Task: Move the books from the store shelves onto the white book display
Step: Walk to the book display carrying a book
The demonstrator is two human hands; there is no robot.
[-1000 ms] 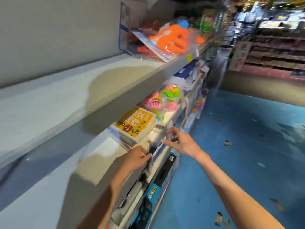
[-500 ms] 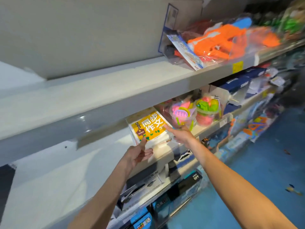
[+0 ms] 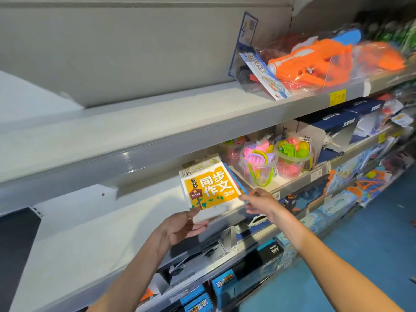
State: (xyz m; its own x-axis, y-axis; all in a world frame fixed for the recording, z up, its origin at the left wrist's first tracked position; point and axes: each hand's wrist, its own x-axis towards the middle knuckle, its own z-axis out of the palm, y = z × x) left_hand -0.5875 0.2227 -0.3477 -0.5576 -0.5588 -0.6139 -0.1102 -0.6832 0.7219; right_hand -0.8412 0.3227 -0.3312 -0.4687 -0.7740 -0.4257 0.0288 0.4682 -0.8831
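A yellow-and-white book [image 3: 209, 188] with Chinese lettering lies on top of a small stack at the front of the middle store shelf [image 3: 94, 235]. My left hand [image 3: 182, 226] grips the stack's near left corner, thumb on the cover. At the right corner my right hand [image 3: 258, 202] pinches the books, beside a blue edge of a lower book. The white book display is not in view.
Two clear buckets of coloured sand toys [image 3: 258, 163] stand just right of the books. An orange water gun [image 3: 315, 61] in a bag lies on the upper shelf [image 3: 157, 122]. Boxed toys fill the lower shelves [image 3: 247, 273]. Blue floor [image 3: 371, 255] lies to the right.
Both hands have closed on the stack's front corners, and the books have slid a little toward the shelf edge. The view has moved closer and turned toward the shelf.
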